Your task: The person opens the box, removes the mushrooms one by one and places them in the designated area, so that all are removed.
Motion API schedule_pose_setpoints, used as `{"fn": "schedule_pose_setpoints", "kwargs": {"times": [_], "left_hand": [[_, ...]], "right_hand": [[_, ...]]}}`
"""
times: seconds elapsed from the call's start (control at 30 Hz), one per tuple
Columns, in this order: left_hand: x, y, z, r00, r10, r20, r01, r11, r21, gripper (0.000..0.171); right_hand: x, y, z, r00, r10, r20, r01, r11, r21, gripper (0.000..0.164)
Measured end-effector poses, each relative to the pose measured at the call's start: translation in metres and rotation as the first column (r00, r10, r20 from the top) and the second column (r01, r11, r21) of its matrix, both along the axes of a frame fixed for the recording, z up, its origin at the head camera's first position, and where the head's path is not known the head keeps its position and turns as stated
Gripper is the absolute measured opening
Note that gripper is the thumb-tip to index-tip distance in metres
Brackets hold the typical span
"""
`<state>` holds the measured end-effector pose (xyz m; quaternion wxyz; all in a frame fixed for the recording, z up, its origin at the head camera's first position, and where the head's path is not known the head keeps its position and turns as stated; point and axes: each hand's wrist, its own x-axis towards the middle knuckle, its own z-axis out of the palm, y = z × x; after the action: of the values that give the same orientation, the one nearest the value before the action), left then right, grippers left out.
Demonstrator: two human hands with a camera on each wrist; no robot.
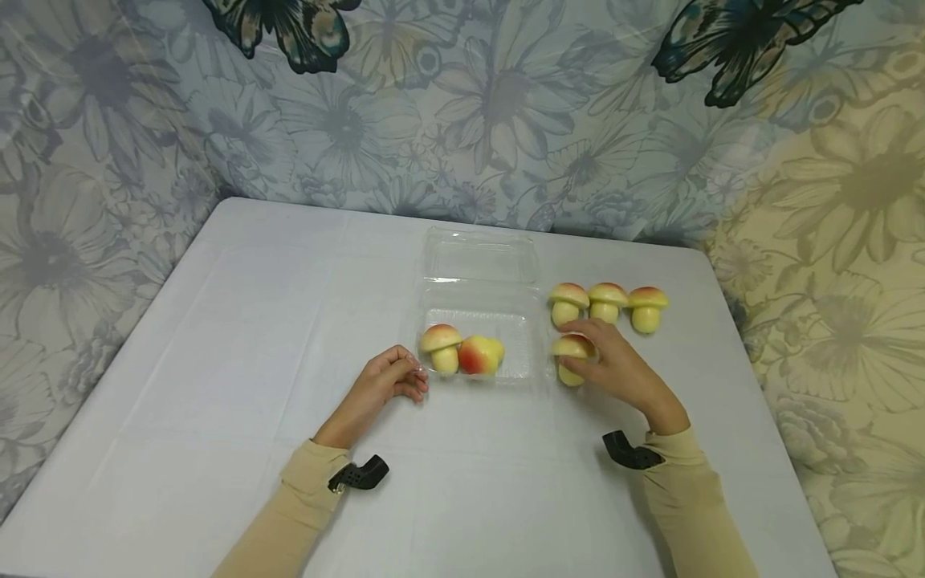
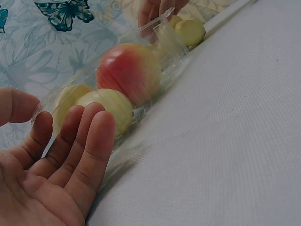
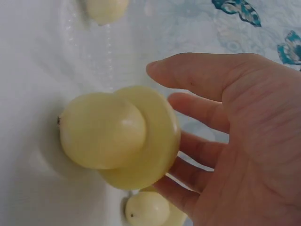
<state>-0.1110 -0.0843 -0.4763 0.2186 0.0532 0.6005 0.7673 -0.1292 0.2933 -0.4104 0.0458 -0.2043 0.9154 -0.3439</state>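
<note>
A clear plastic container [image 1: 522,353] with a hinged lid [image 1: 480,257] lies open on the table. Inside it, one toy mushroom [image 1: 442,349] with a reddish cap lies at the left, cap away from me. Beside it a second mushroom [image 1: 479,355] shows its red and yellow cap. My left hand [image 1: 390,376] pinches the container's near left rim between thumb and forefinger, its other fingers loosely extended. Right of the container, my right hand [image 1: 614,365] reaches around another mushroom [image 3: 117,136]; its fingers lie behind the cap and the thumb stands apart from it.
Three more mushrooms, left [image 1: 568,303], middle [image 1: 607,302] and right [image 1: 646,309], lie in a row beyond my right hand. A white cloth covers the table [image 1: 217,337]. Behind it rises a wall [image 1: 462,120] with flowers and butterflies.
</note>
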Motion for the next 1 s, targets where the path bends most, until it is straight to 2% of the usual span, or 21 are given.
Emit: {"fn": "schedule_pose_setpoints", "kwargs": {"times": [0.27, 0.5, 0.8, 1.0], "left_hand": [[-0.001, 0.000, 0.001, 1.000, -0.004, -0.004, 0.004, 1.000, 0.003, 0.018], [0.000, 0.000, 0.001, 1.000, -0.013, -0.013, 0.013, 1.000, 0.007, 0.017], [0.000, 0.000, 0.000, 1.000, -0.008, -0.011, 0.008, 1.000, 0.011, 0.015], [0.000, 0.000, -0.001, 1.000, -0.010, -0.011, 0.010, 1.000, 0.015, 0.016]], "right_hand": [[-0.002, -0.001, 0.008, 0.998, 0.002, -0.068, -0.002, 1.000, -0.006, 0.044], [-0.003, -0.002, 0.017, 0.998, -0.018, -0.055, 0.017, 1.000, -0.015, 0.046], [-0.009, -0.007, 0.028, 0.992, 0.007, -0.122, -0.011, 1.000, -0.027, 0.043], [-0.011, -0.012, 0.035, 0.994, -0.001, -0.112, -0.003, 1.000, -0.030, 0.048]]}}
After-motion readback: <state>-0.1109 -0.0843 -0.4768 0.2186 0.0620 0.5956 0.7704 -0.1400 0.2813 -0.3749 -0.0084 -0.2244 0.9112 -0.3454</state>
